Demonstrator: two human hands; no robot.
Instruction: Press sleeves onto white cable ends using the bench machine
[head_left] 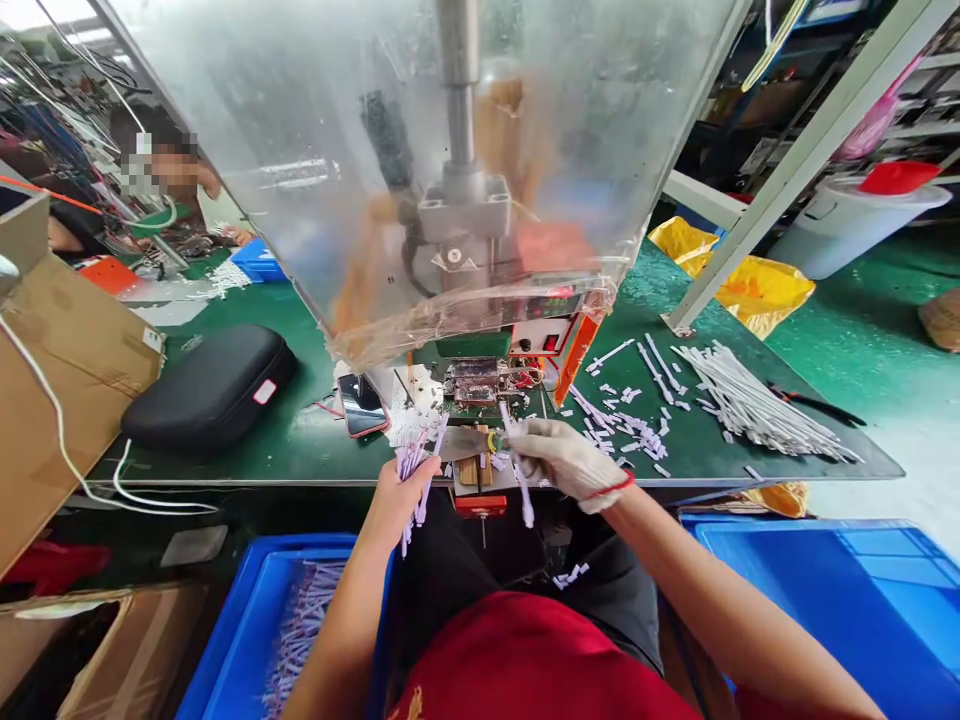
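Note:
My left hand (pixel 397 500), bare, is closed around a bundle of thin pale-purple plastic strips (pixel 411 458) that stick out above and below the fist. My right hand (pixel 559 458) wears a white glove with a red cuff band and grips a scraper (pixel 466 443), its flat metal blade pointing left toward the bundle. Another pale-purple strip (pixel 526 500) runs down past the gloved fingers; whether they hold it I cannot tell. Just beyond both hands is the metal die (pixel 478 380) of a press, above a small wooden block (pixel 472 470) at the table edge.
A clear guard (pixel 300 180) stands before the press. White sticks (pixel 757 400), pliers (pixel 825 405) and purple scraps (pixel 637 435) lie right; a phone (pixel 364 405) and black case (pixel 210 385) left. Blue bins (pixel 255 570) flank my legs. Another person (pixel 176 175) sits far left.

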